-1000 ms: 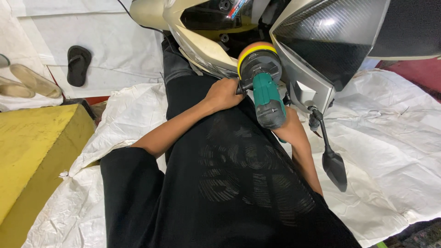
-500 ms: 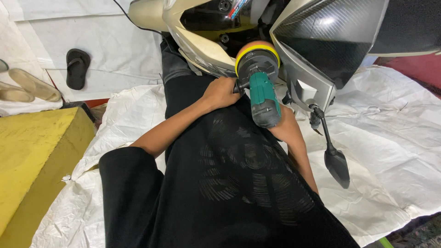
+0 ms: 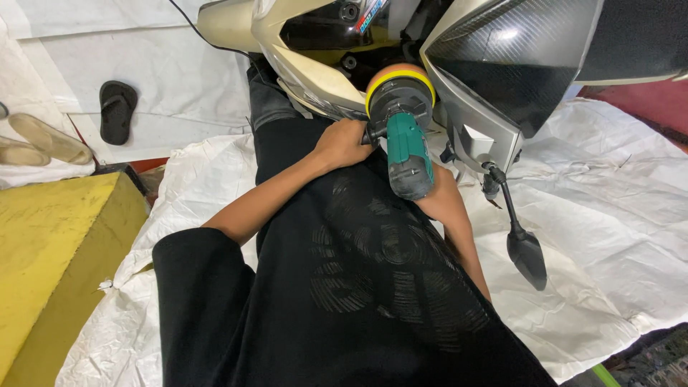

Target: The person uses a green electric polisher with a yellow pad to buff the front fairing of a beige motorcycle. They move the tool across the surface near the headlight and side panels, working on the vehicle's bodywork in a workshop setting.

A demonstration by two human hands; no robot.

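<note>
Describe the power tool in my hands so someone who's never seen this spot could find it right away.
Start at the cream and black scooter body at the top of the view. Pressed against it, above the black shirt, is the polisher, held by the left hand and right hand. It is the only green-bodied thing, with a round yellow-rimmed pad.

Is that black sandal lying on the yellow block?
No, the black sandal lies on the white sheet on the floor, well apart from the yellow block.
</note>
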